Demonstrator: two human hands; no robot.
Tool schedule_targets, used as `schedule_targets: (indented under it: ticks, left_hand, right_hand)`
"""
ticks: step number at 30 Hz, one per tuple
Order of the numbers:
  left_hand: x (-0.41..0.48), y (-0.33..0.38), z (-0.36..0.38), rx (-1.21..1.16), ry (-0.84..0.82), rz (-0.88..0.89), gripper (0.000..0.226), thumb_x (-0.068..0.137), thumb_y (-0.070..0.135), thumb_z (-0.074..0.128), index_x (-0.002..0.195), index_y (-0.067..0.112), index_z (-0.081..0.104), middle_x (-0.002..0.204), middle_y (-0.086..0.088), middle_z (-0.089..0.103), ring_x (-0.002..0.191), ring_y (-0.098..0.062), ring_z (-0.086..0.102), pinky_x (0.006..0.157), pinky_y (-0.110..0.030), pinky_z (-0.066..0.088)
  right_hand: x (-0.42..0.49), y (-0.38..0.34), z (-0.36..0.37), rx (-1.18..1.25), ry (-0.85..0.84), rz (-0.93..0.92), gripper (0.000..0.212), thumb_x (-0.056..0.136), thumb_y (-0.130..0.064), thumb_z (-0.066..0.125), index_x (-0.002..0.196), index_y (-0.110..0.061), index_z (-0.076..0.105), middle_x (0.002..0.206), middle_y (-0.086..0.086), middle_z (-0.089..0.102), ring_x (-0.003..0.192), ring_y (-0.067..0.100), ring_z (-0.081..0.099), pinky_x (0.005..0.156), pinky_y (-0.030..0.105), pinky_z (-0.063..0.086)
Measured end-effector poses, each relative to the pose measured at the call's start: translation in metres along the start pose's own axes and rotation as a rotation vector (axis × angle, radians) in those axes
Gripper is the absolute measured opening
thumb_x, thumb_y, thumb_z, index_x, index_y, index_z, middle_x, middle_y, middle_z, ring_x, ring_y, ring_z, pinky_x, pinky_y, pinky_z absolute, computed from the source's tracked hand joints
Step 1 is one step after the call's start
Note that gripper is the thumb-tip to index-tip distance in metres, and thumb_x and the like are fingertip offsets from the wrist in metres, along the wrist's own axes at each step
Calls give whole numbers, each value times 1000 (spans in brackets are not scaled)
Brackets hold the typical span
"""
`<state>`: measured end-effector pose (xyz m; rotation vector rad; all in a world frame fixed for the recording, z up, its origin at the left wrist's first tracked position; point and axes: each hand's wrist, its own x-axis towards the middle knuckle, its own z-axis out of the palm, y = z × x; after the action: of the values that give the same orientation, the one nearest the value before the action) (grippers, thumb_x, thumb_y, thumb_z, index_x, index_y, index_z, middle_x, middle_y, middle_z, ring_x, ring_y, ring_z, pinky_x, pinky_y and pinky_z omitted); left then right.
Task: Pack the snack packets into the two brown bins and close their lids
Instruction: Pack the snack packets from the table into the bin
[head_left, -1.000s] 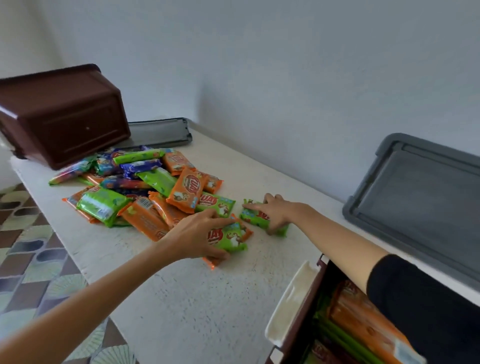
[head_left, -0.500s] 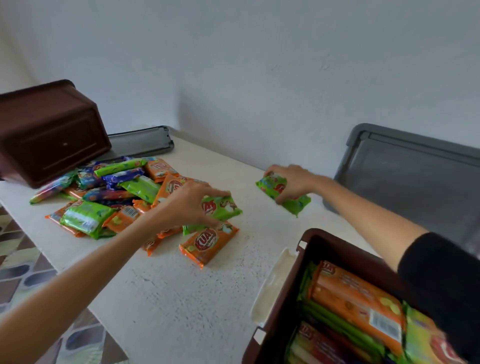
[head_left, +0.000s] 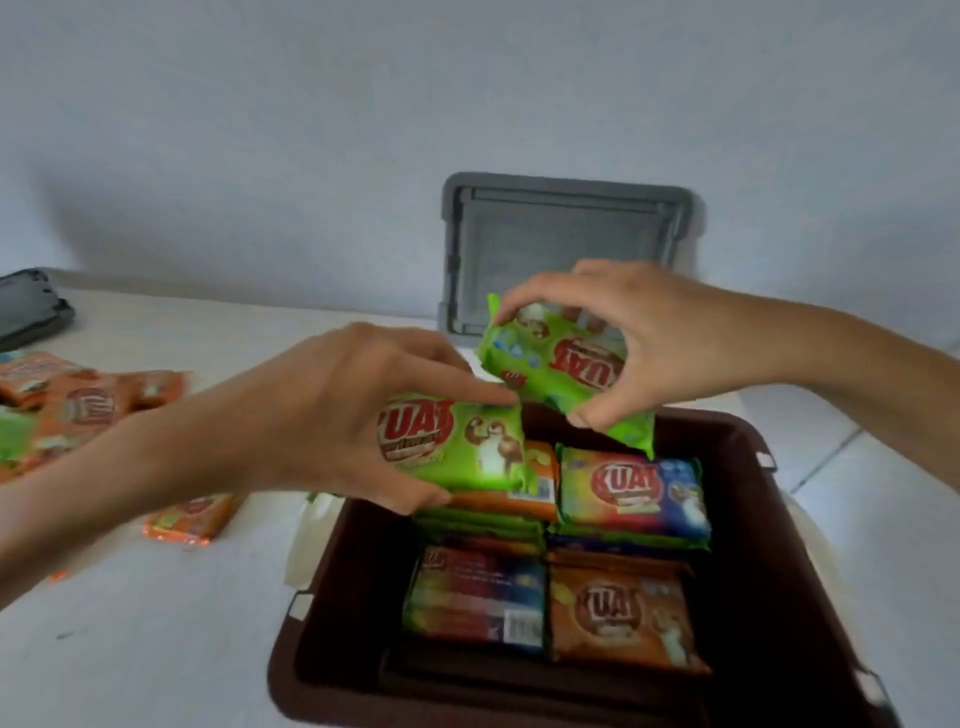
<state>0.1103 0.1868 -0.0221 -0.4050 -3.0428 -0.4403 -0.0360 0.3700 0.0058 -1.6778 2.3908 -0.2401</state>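
An open brown bin (head_left: 753, 519) stands on the white table in front of me, holding stacked snack packets (head_left: 631, 488) in orange, green and mixed colours. My left hand (head_left: 322, 410) grips a green snack packet (head_left: 467, 452) over the bin's far left corner. My right hand (head_left: 665, 338) pinches a second green packet (head_left: 550, 364) from above, tilted, over the bin's far edge. The two held packets almost touch. The bin's grey lid (head_left: 566, 234) leans against the wall behind it. The second brown bin is out of view.
A pile of orange and green packets (head_left: 88, 405) lies on the table at the left, with one orange packet (head_left: 192, 519) closer to the bin. Another grey lid (head_left: 31, 306) lies at the far left. A white latch (head_left: 311, 535) hangs on the bin's left side.
Both hands lifted a green packet each from the table and carried them right, over the open bin. My view swung right, so the bin fills the foreground and the far bin left the frame.
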Motion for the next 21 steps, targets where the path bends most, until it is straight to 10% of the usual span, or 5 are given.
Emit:
schedule_targets:
  ticks: [11, 21]
  left_hand:
    - [18, 28, 100, 200, -417, 109, 75, 78, 47, 63, 141, 42, 23, 139, 10, 34, 122, -12, 41, 97, -26, 39]
    - [22, 33, 123, 533, -620, 163, 62, 90, 37, 53, 141, 12, 29, 138, -9, 44, 121, -29, 44, 98, -42, 42]
  right_hand:
    - [-87, 1, 100, -114, -316, 35, 81, 77, -39, 66, 133, -55, 10, 121, -8, 20, 98, 4, 18, 83, 20, 35]
    - [-71, 0, 140, -340, -440, 50, 79, 86, -15, 58, 148, -29, 10, 131, 10, 42, 119, 29, 43, 92, 41, 44]
